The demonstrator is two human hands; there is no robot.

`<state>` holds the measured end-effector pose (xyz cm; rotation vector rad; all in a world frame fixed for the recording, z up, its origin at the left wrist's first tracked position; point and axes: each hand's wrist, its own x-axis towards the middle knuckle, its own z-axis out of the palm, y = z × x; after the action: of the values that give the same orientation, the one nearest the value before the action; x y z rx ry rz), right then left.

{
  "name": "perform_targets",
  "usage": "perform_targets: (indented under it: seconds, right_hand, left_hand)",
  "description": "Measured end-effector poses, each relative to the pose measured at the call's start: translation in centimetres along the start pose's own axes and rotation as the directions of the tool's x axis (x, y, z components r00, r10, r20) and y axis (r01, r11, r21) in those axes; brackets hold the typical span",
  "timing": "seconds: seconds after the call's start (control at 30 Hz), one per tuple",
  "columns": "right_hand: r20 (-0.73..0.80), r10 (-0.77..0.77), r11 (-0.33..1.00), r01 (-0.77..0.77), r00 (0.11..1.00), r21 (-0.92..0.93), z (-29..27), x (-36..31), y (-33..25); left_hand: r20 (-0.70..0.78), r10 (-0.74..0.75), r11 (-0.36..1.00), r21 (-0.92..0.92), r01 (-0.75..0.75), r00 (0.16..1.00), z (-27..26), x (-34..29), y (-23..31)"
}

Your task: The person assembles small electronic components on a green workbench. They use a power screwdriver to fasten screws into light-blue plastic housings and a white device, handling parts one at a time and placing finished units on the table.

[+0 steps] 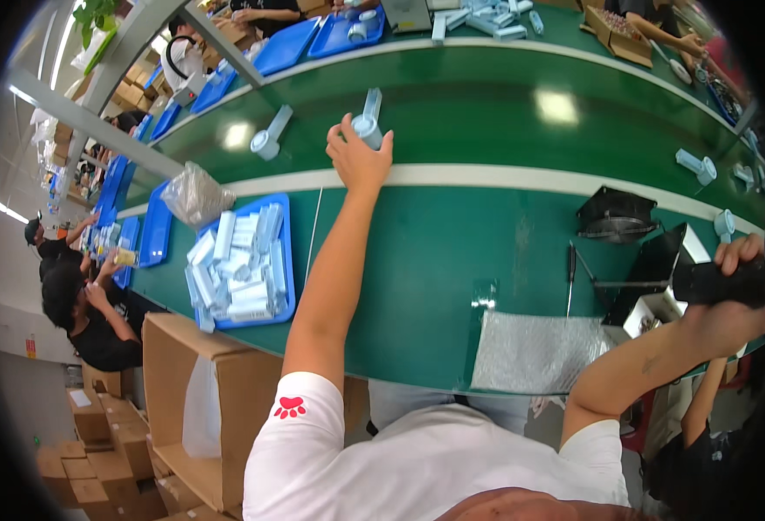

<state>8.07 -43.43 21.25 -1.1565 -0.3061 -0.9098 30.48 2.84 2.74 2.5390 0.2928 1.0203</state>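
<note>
Left hand (362,158) — grasping 1 pale-blue device (367,128) at green belt (469,108) | right hand (740,252) — by black object (717,284), can't tell grip

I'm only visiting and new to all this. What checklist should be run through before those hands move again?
1. Left hand has the light-blue plastic part: ok, fingers around its round end.
2. That part rests on the green belt: cannot tell, the hand hides the contact.
3. Neighbouring light-blue part is out of the way: ok, it lies apart, to the left.
4. Right hand is free: not ok, its fingers grip a black object.
5. Blue tray has plenty of room: not ok, it is heaped with light-blue pieces.
</note>
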Motion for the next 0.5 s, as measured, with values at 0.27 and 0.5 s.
perform_targets:
  seconds: [0.27, 0.5]
  right_hand:
    - [0.08, -0.191, 0.976, 0.18, 0.978, 0.119, 3.9, -1.5, 1.4]
    - [-0.094, -0.04, 0.981, 0.057, 0.995, 0.187, 5.9, -0.4, 2.4]
  left_hand:
    - [0.39, -0.162, 0.986, 0.11, 0.129, 0.906, 1.6, 5.1, -0.7]
    - [0.094, 0.661, 0.535, -0.755, -0.38, 0.745, -8.9, -5.7, 15.4]
